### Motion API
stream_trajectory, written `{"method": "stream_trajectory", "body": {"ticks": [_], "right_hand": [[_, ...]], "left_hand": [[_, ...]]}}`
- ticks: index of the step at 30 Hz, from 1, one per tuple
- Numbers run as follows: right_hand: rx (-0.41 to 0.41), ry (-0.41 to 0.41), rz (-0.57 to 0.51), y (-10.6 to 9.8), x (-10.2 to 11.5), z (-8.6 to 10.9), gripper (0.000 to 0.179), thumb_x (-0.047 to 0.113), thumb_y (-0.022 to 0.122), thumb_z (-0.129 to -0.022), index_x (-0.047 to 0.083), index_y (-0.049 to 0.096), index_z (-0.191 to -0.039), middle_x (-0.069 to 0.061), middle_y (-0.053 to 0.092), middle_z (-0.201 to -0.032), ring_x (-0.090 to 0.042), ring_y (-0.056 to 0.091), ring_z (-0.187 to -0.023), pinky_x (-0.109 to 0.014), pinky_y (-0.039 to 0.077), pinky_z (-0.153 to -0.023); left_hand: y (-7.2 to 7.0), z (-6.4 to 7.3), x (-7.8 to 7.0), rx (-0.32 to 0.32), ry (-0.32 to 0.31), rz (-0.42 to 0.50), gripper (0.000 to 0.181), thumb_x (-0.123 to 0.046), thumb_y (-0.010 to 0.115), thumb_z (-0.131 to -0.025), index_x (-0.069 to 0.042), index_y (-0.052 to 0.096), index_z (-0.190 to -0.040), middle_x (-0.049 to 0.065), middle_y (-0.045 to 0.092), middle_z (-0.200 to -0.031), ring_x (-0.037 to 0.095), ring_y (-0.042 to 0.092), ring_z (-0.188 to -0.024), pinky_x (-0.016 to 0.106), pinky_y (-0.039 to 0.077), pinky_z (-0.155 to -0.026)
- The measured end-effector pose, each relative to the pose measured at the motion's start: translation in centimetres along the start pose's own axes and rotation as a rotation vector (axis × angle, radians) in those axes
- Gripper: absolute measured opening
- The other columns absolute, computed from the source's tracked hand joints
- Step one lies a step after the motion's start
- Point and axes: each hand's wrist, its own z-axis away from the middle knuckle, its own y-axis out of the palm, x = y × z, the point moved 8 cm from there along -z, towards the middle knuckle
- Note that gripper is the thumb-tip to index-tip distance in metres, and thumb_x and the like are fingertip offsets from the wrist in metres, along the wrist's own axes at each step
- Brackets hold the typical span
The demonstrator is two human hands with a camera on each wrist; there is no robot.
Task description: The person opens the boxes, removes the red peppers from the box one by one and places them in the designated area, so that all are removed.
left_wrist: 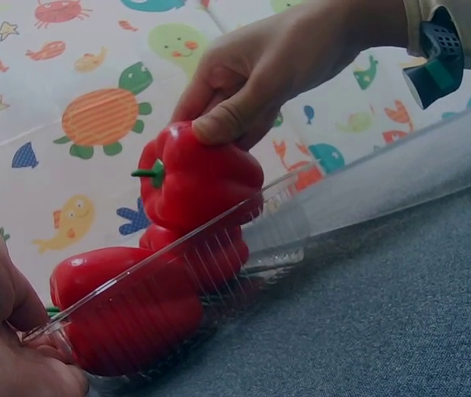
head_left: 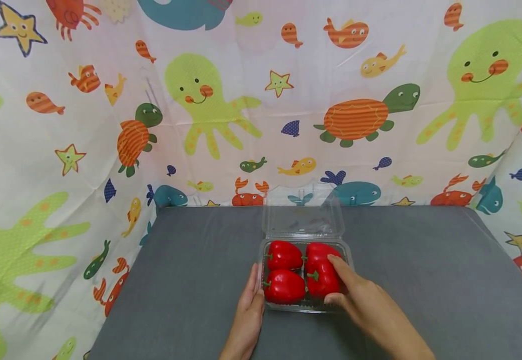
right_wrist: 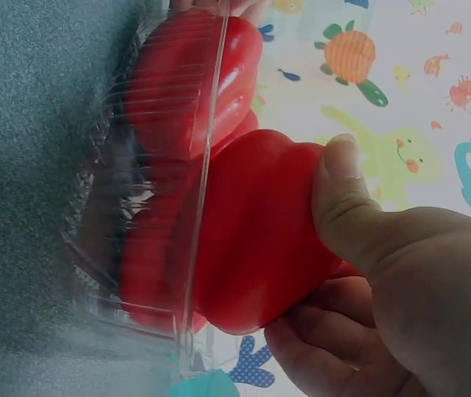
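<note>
A clear plastic clamshell container (head_left: pixel 303 309) sits on the table with its lid folded back. My left hand (head_left: pixel 248 314) pinches its left rim between thumb and fingers, as the left wrist view shows. My right hand (head_left: pixel 366 300) grips a red bell pepper (left_wrist: pixel 206 178) with a green stem, thumb on one side and fingers on the other. In the left wrist view this pepper is raised at the rim, over the container's right half. Two red peppers lie in the left half, one at the back (head_left: pixel 284 255) and one in front (head_left: pixel 284 287). Another pepper (head_left: pixel 318 250) is partly hidden behind the held one.
The transparent lid (head_left: pixel 303 220) lies open toward the back of the grey table (head_left: pixel 197 270). A curtain (head_left: pixel 261 110) printed with sea animals hangs behind the table and along both sides.
</note>
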Motion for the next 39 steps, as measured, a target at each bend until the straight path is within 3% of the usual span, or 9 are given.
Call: {"method": "stream_trajectory", "body": {"ticks": [4,16,28,39], "right_hand": [[-0.037,-0.032,0.021,-0.3,0.4,0.1,0.088,0.034,0.085,-0.088,0.012,0.043,-0.162,-0.019,0.054,-0.156,-0.042,0.067,-0.124,-0.045,0.063,-0.086],[-0.133,-0.097,0.049,-1.5,0.5,0.3,0.092,0.032,0.084,-0.088,0.013,0.038,-0.165,-0.020,0.048,-0.160,-0.042,0.067,-0.125,-0.048,0.062,-0.087],[-0.143,-0.056,0.075,-2.1,-0.2,0.3,0.094,0.031,0.083,-0.090,0.012,0.032,-0.167,-0.023,0.043,-0.163,-0.047,0.065,-0.126,-0.050,0.061,-0.088],[-0.173,-0.048,0.106,-2.9,-0.8,0.1,0.095,0.027,0.082,-0.091,0.011,0.028,-0.167,-0.026,0.040,-0.164,-0.050,0.062,-0.128,-0.055,0.060,-0.090]], "left_hand": [[-0.1,0.1,0.1,-0.001,-0.001,0.001,0.063,-0.006,0.032,-0.114,-0.012,0.007,-0.171,0.001,0.011,-0.178,0.024,0.004,-0.163,0.047,0.015,-0.128],[-0.1,0.0,-0.2,-0.005,0.017,0.004,0.063,-0.005,0.030,-0.113,-0.012,0.007,-0.171,0.002,0.011,-0.178,0.024,0.003,-0.163,0.050,0.012,-0.128],[0.0,0.2,-0.2,0.007,0.034,0.006,0.063,-0.004,0.029,-0.113,-0.010,0.005,-0.171,0.004,0.010,-0.178,0.025,0.002,-0.163,0.050,0.011,-0.128],[0.0,0.2,-0.1,-0.007,0.006,0.016,0.064,-0.006,0.031,-0.113,-0.014,0.007,-0.172,0.001,0.011,-0.178,0.024,0.002,-0.164,0.052,0.011,-0.128]]}}
